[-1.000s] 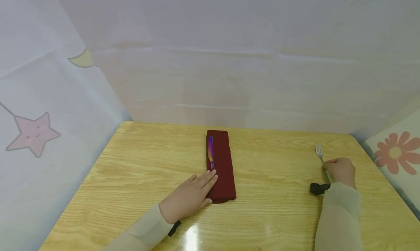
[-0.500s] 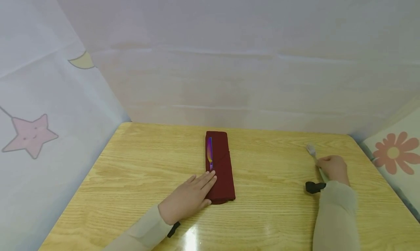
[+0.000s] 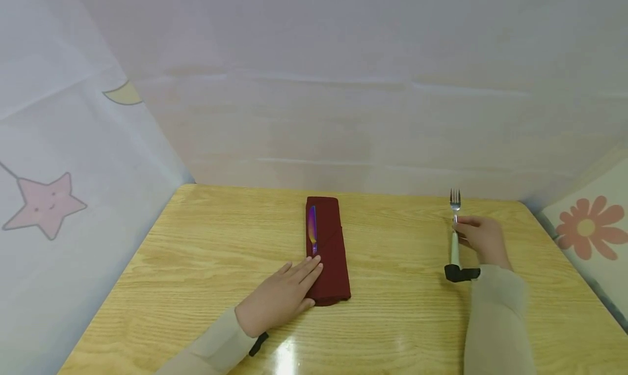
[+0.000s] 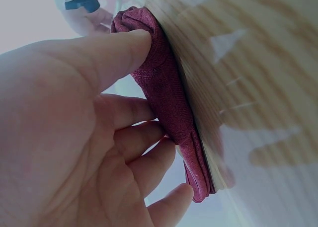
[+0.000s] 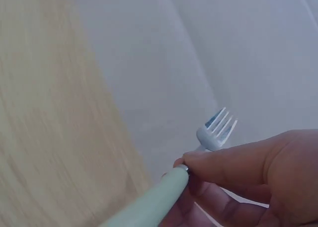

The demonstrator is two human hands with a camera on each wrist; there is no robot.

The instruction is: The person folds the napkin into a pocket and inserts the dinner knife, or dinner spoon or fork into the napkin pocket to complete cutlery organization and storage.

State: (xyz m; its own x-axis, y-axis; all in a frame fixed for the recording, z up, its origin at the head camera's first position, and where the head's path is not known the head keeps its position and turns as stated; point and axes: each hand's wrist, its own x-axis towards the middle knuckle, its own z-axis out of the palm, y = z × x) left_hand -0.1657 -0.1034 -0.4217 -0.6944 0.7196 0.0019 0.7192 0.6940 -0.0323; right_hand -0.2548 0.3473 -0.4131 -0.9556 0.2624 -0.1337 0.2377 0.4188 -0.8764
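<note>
A folded dark red cloth napkin [image 3: 333, 255] lies lengthwise on the table, with a rainbow-coloured knife [image 3: 313, 228] tucked along its left side. My left hand [image 3: 279, 296] rests on the napkin's lower left part, fingers stretched out and covering the knife's lower end. In the left wrist view the thumb and fingertips touch the rolled napkin [image 4: 166, 95]. Over the right side of the table, my right hand [image 3: 483, 239] pinches a fork [image 3: 455, 200] near its neck, tines pointing away. The right wrist view shows the fork's pale green handle [image 5: 154, 199] below the thumb.
The wooden table [image 3: 221, 228] has a light grain. Pale sheets [image 3: 314, 119] hang behind it and at both sides, with a printed star [image 3: 48, 203] and flower [image 3: 586, 227]. A black wrist camera mount [image 3: 460, 273] sits by the right cuff.
My right hand has lifted the fork off the right side of the table and moved it leftward, turning its tines upright in view. The left hand has stayed on the napkin.
</note>
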